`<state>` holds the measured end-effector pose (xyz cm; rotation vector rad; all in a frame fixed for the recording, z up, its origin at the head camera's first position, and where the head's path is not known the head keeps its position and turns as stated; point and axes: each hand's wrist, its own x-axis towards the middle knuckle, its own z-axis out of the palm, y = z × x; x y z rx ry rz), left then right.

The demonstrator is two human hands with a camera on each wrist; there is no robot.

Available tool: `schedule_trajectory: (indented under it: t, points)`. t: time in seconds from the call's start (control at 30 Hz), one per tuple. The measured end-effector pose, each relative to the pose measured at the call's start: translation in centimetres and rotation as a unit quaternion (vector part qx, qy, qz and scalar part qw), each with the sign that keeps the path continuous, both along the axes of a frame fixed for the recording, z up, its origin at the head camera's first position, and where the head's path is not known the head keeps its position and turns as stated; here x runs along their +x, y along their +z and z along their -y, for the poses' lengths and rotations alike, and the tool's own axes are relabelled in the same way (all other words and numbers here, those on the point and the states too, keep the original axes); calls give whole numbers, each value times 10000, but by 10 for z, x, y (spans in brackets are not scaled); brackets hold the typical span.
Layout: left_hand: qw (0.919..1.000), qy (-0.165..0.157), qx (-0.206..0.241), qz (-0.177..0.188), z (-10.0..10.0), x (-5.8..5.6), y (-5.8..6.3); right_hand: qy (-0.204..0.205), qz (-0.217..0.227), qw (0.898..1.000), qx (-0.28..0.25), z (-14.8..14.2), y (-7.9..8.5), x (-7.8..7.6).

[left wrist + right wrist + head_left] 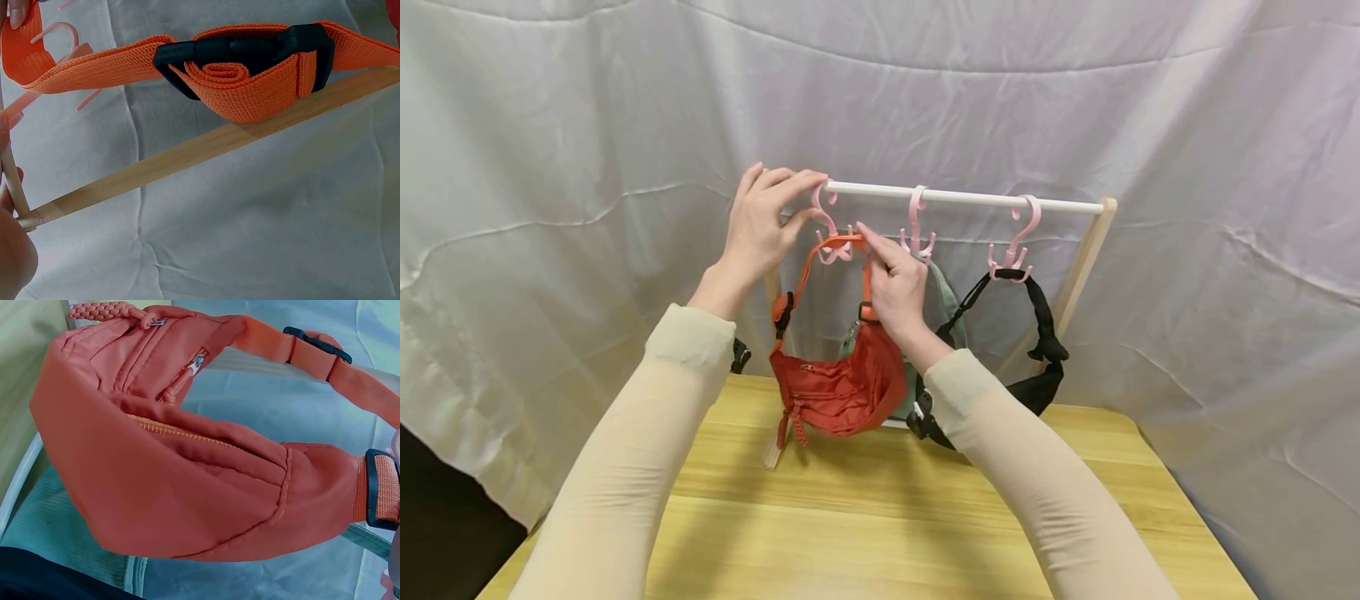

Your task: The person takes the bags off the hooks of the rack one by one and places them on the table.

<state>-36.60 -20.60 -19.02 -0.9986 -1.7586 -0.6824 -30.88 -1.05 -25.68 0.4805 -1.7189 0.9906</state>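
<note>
A red shoulder bag (pixel 842 392) hangs by its orange strap (pixel 806 271) at the left pink hook (pixel 829 225). My left hand (pixel 762 221) holds that hook near the rail's left end, fingers at its top and thumb beside its stem. Between thumb and fingers, my right hand (pixel 897 287) pinches the strap just right of the prongs. In the left wrist view, the strap's black buckle (pixel 244 53) shows clearly, with a rolled strap end. The bag's body (pixel 181 481) fills the right wrist view, one zipper facing up. Whether the strap bears on a prong cannot be told.
The white rail (pixel 970 197) sits on a wooden frame (pixel 1086 258). A middle pink hook (pixel 916 225) carries a green bag (pixel 946 300); the right hook (pixel 1018 237) carries a black bag (pixel 1033 392). Below lies a wooden table (pixel 775 533), with a pale curtain (pixel 587 125) behind.
</note>
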Motion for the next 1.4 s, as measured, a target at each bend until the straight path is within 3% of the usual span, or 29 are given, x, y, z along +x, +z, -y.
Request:
schedule_trajectory:
  t: [0.73,0.97,1.4]
  points:
    - [9999,-87,90,-27,-1,-2,0,358,-414,9984,105,11,8,-2]
    - [9999,-97,88,-9,-3,-2,1,663,-452,9967,119,13,6,-1]
    - [9999,-3,-97,42,-3,0,3,564,-413,9973,217,15,-1,4]
